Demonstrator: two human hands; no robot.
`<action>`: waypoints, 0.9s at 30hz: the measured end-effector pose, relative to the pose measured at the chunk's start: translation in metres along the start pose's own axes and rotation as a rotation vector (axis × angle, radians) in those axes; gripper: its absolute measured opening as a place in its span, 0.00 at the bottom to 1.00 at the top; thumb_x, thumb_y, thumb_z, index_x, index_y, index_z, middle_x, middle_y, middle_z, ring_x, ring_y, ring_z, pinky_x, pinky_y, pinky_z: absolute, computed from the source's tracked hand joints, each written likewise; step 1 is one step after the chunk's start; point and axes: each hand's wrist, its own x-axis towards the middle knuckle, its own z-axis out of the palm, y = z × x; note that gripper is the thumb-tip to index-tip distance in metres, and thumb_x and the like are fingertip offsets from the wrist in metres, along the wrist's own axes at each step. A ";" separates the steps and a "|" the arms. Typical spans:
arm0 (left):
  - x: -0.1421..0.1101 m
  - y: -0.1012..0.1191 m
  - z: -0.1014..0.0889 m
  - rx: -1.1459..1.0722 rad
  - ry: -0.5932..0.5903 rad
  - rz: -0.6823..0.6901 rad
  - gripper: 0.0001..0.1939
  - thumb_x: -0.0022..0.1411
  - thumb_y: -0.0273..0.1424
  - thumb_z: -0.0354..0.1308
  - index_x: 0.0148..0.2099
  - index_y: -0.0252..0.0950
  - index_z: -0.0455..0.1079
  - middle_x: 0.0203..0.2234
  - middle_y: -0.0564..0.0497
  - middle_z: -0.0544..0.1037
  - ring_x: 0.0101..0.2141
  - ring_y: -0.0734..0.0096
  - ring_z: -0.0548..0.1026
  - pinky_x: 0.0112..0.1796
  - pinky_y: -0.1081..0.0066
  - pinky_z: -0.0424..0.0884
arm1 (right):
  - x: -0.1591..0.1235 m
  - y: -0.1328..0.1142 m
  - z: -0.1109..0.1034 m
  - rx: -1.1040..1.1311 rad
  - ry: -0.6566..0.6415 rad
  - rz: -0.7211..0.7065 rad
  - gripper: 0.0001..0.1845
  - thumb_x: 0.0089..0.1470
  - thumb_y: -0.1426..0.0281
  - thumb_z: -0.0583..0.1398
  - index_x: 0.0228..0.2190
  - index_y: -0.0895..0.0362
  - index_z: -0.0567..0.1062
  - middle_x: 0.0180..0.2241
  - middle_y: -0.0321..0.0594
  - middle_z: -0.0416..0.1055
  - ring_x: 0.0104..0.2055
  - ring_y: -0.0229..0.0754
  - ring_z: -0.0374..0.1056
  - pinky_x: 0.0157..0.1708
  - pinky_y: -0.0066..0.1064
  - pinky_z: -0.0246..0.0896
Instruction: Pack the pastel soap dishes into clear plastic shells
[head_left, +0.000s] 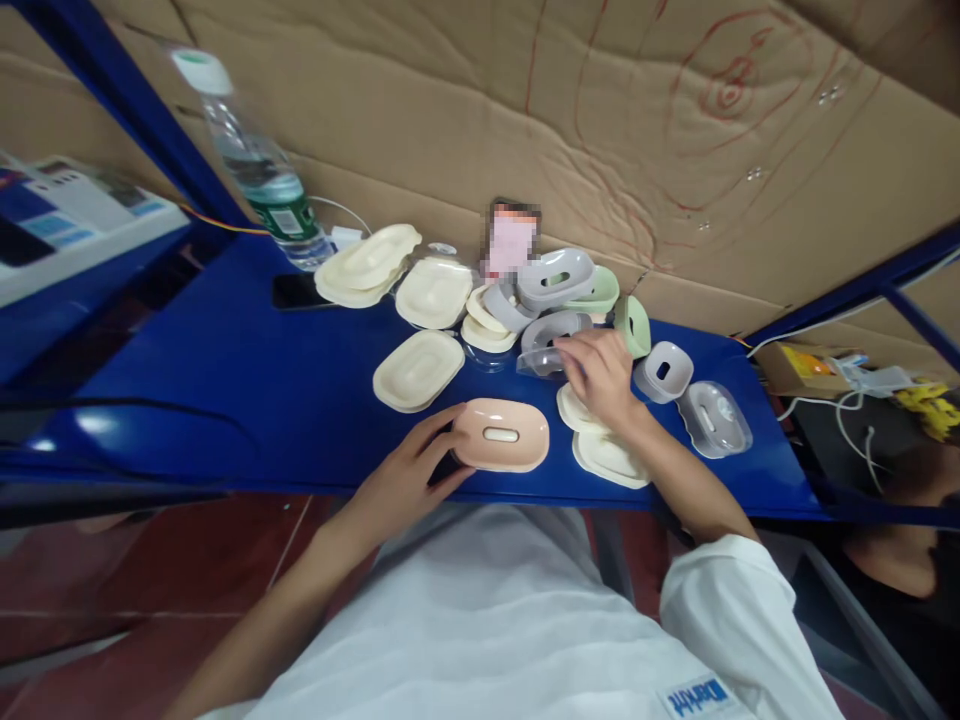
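Note:
My left hand (411, 462) grips the left end of a peach oval soap dish (526, 440), which lies near the table's front edge. A pale bar shows in the dish's centre slot. My right hand (600, 372) is closed in a pinch on a clear plastic cover (538, 363), in front of a grey slotted dish (534, 335). Beneath my right wrist are cream oval trays (611, 460), partly hidden by the forearm. Left of the peach dish rests another cream tray (418, 372).
More cream trays (435, 292), a grey dish (556, 277) and a green slotted piece (634, 328) crowd the back. A clear-covered grey dish (716, 420) sits at right. A water bottle (281, 205) and a dark phone (300, 292) stand and lie at left. Cardboard (420, 120) walls the back.

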 end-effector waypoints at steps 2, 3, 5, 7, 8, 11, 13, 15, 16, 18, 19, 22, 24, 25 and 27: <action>-0.001 0.000 0.001 -0.015 0.005 -0.025 0.28 0.75 0.36 0.63 0.71 0.42 0.61 0.68 0.39 0.71 0.66 0.53 0.74 0.64 0.52 0.76 | 0.005 -0.023 0.000 0.043 -0.076 -0.139 0.19 0.76 0.66 0.55 0.62 0.46 0.76 0.51 0.42 0.81 0.51 0.48 0.76 0.52 0.44 0.66; -0.002 0.000 0.002 -0.018 0.012 -0.031 0.34 0.74 0.37 0.64 0.75 0.42 0.55 0.68 0.37 0.71 0.67 0.52 0.73 0.64 0.51 0.76 | 0.006 -0.036 -0.002 0.060 -0.118 -0.213 0.20 0.76 0.67 0.55 0.64 0.45 0.74 0.52 0.41 0.81 0.52 0.47 0.75 0.51 0.43 0.65; -0.003 -0.001 0.003 -0.007 0.023 -0.020 0.41 0.74 0.37 0.64 0.79 0.43 0.47 0.68 0.35 0.70 0.67 0.50 0.72 0.63 0.49 0.76 | 0.007 -0.062 -0.006 0.060 -0.171 -0.325 0.22 0.75 0.69 0.56 0.66 0.44 0.72 0.52 0.39 0.81 0.50 0.46 0.75 0.49 0.41 0.65; -0.004 -0.001 0.003 0.018 0.028 0.002 0.44 0.74 0.36 0.64 0.80 0.45 0.43 0.69 0.34 0.67 0.69 0.47 0.71 0.62 0.49 0.77 | 0.007 -0.085 -0.011 0.027 -0.210 -0.361 0.22 0.74 0.73 0.57 0.65 0.48 0.74 0.52 0.41 0.82 0.49 0.45 0.74 0.48 0.41 0.64; -0.004 -0.002 0.003 0.028 0.027 0.011 0.45 0.74 0.36 0.64 0.81 0.46 0.42 0.70 0.33 0.66 0.69 0.46 0.70 0.62 0.49 0.78 | 0.007 -0.095 -0.014 0.015 -0.239 -0.351 0.22 0.74 0.74 0.57 0.64 0.50 0.74 0.52 0.42 0.82 0.50 0.46 0.74 0.48 0.41 0.64; -0.004 -0.002 0.001 0.036 0.003 0.004 0.45 0.74 0.37 0.64 0.81 0.48 0.42 0.71 0.34 0.64 0.69 0.45 0.70 0.61 0.48 0.78 | 0.006 -0.117 -0.023 0.057 -0.364 -0.272 0.22 0.73 0.71 0.58 0.65 0.54 0.74 0.54 0.46 0.81 0.51 0.48 0.75 0.50 0.41 0.66; -0.004 -0.002 0.000 0.029 -0.023 0.004 0.43 0.75 0.36 0.63 0.81 0.48 0.43 0.71 0.35 0.64 0.69 0.45 0.70 0.62 0.48 0.77 | 0.005 -0.125 -0.029 0.140 -0.431 -0.251 0.23 0.74 0.67 0.59 0.66 0.54 0.73 0.56 0.47 0.81 0.55 0.49 0.75 0.56 0.42 0.67; -0.004 -0.002 -0.001 0.023 -0.047 0.017 0.41 0.75 0.34 0.61 0.81 0.47 0.45 0.71 0.35 0.64 0.69 0.45 0.69 0.63 0.48 0.77 | 0.003 -0.126 -0.034 0.242 -0.476 -0.283 0.25 0.74 0.65 0.60 0.68 0.53 0.71 0.59 0.46 0.79 0.62 0.48 0.73 0.63 0.41 0.66; -0.004 -0.002 -0.001 0.022 -0.055 0.025 0.40 0.75 0.33 0.61 0.81 0.47 0.46 0.72 0.35 0.63 0.70 0.45 0.69 0.63 0.48 0.76 | 0.001 -0.123 -0.037 0.293 -0.493 -0.299 0.26 0.74 0.64 0.60 0.69 0.52 0.70 0.61 0.45 0.78 0.66 0.47 0.70 0.66 0.42 0.64; -0.003 -0.002 -0.002 0.026 -0.056 0.032 0.39 0.75 0.32 0.61 0.80 0.47 0.48 0.72 0.35 0.63 0.70 0.46 0.68 0.64 0.49 0.75 | -0.005 -0.113 -0.043 0.358 -0.501 -0.265 0.28 0.73 0.63 0.61 0.70 0.51 0.68 0.66 0.46 0.73 0.72 0.48 0.64 0.71 0.45 0.61; -0.003 -0.002 -0.002 0.029 -0.051 0.033 0.38 0.75 0.33 0.61 0.80 0.47 0.49 0.72 0.35 0.64 0.70 0.46 0.69 0.64 0.49 0.75 | -0.009 -0.106 -0.045 0.362 -0.494 -0.208 0.30 0.72 0.62 0.61 0.71 0.51 0.67 0.69 0.47 0.69 0.74 0.50 0.61 0.72 0.48 0.59; -0.002 -0.001 -0.001 0.035 -0.037 0.030 0.37 0.75 0.34 0.62 0.79 0.48 0.52 0.71 0.36 0.65 0.69 0.45 0.69 0.64 0.48 0.75 | -0.028 -0.087 -0.050 0.305 -0.481 0.003 0.38 0.70 0.59 0.64 0.74 0.48 0.61 0.76 0.50 0.56 0.79 0.58 0.50 0.74 0.58 0.56; -0.002 -0.001 -0.001 0.030 -0.034 0.026 0.36 0.75 0.34 0.62 0.78 0.47 0.54 0.71 0.36 0.65 0.69 0.45 0.70 0.64 0.48 0.75 | -0.043 -0.084 -0.049 0.295 -0.509 0.074 0.41 0.70 0.59 0.64 0.76 0.46 0.56 0.77 0.49 0.55 0.80 0.59 0.49 0.74 0.60 0.57; -0.002 -0.001 -0.001 0.027 -0.032 0.025 0.35 0.75 0.34 0.62 0.77 0.47 0.55 0.71 0.36 0.66 0.69 0.46 0.70 0.64 0.48 0.75 | -0.051 -0.085 -0.047 0.300 -0.509 0.088 0.41 0.71 0.60 0.63 0.77 0.45 0.55 0.76 0.47 0.58 0.79 0.58 0.50 0.73 0.59 0.59; -0.001 -0.001 -0.001 0.027 -0.023 0.032 0.32 0.75 0.33 0.63 0.75 0.46 0.59 0.70 0.37 0.66 0.68 0.47 0.71 0.64 0.49 0.76 | -0.064 -0.092 -0.043 0.298 -0.456 0.097 0.38 0.71 0.64 0.63 0.76 0.45 0.57 0.73 0.46 0.64 0.77 0.56 0.55 0.73 0.57 0.62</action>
